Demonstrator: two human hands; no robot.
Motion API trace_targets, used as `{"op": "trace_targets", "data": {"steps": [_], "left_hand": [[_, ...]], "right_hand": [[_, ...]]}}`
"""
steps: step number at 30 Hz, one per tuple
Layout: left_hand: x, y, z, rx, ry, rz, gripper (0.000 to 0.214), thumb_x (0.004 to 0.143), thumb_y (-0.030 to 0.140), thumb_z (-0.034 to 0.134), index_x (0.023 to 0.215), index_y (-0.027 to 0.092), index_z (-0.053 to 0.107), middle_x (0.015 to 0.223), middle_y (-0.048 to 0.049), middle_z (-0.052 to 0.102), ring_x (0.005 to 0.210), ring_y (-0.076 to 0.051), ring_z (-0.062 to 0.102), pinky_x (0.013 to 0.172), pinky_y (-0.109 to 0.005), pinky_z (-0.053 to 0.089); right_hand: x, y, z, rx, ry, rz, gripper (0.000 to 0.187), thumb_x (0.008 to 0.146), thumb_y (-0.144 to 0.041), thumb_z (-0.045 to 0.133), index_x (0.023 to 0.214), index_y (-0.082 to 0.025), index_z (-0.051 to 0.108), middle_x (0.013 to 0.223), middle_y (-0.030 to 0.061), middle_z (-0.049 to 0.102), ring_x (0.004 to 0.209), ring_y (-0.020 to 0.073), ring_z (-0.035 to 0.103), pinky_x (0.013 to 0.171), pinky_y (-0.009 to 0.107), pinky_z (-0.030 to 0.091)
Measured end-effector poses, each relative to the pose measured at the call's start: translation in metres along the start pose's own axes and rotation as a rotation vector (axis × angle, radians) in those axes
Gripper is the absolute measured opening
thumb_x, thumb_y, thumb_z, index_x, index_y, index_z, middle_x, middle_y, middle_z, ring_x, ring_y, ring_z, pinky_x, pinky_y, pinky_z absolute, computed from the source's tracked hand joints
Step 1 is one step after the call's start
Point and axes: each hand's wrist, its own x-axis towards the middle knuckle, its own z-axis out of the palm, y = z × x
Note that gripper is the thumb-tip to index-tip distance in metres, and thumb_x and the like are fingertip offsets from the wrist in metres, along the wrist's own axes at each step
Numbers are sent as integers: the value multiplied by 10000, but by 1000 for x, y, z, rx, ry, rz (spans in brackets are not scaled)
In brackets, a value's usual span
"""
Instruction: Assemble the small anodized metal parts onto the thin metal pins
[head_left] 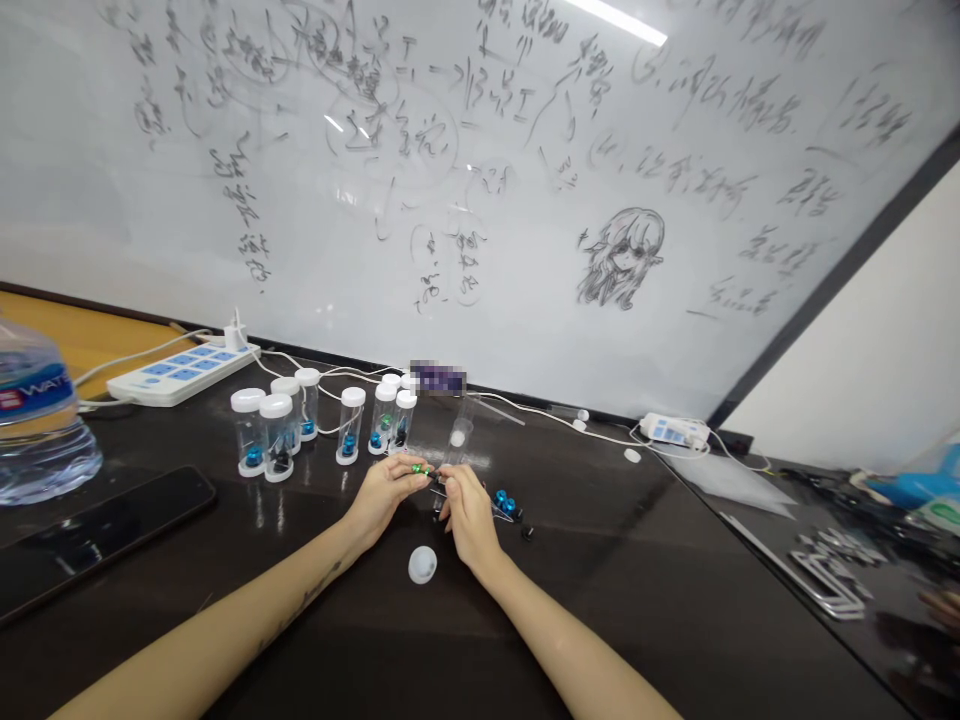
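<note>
My left hand (384, 492) pinches small green parts (420, 468) at its fingertips above the dark table (600, 600). Close beside it, my right hand (469, 508) is closed on a small dark piece I cannot make out. An open clear vial (459, 440) stands just behind both hands. A loose white cap (422, 565) lies on the table between my wrists. Blue and black small parts (507, 503) lie just right of my right hand. Several capped clear vials (277, 435) holding blue, green and black parts stand in a group to the left rear.
A whiteboard covered in writing stands behind the table. A white power strip (180, 372) with cables lies at the back left. A water bottle (34, 420) and a black phone (90, 535) are at the left. Another adapter (675, 430) and metal tools (829, 575) sit to the right.
</note>
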Motion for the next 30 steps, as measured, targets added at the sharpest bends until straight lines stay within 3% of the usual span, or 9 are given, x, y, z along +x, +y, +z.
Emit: {"op": "trace_targets", "data": {"steps": [14,19,23,30], "left_hand": [[1,-1,-1,-18,10,-1,238,628,102,778,831,145,663,845,-36,715,829,-154,653,818,-281,493],[0,0,-1,-18,9,-3,233,630,101,776,828,148,663,844,-30,716,823,-148,654,815,-277,493],[-1,0,0,-28,8,-7,233,627,103,778,827,148,665,840,-31,717,827,-149,655,821,-278,490],[0,1,1,-21,20,5,231,624,102,778,821,151,667,842,-32,713,824,-148,652,820,-276,486]], "right_hand": [[1,4,1,22,-16,8,358,976,-392,286,964,-194,584,929,44,510,487,81,522,379,205,422],[1,5,2,48,6,36,343,972,-404,293,1042,-200,559,949,47,497,468,73,523,343,195,410],[1,4,2,51,-25,29,355,973,-402,292,948,-196,580,905,36,507,474,73,522,353,187,406],[1,3,2,55,-6,39,352,969,-412,292,1084,-208,555,942,49,521,469,77,532,340,192,409]]}}
